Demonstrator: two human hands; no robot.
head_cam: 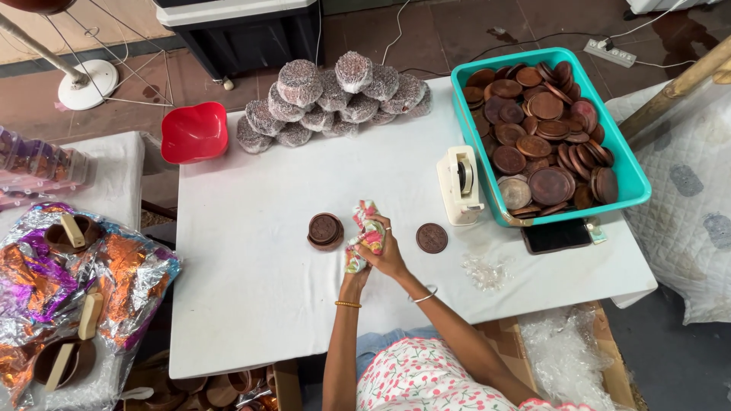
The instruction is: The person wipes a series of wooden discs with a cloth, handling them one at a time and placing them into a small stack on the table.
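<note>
Both forearms reach up from the lower edge and meet at the middle. The left hand (356,257) and right hand (388,255) are pressed together, fingers curled closed. Each of the 2 wrists wears 1 bangle.

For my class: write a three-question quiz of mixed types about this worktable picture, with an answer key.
1. True or false: the hands hold a patterned cloth between them.
2. Where does the teal tub of brown round lids sit? A) left edge of the table B) right edge of the table C) on the floor
3. Fill in: a single brown disc lies just to the ____ of the hands in the picture.

Key: 1 true; 2 B; 3 right
</note>
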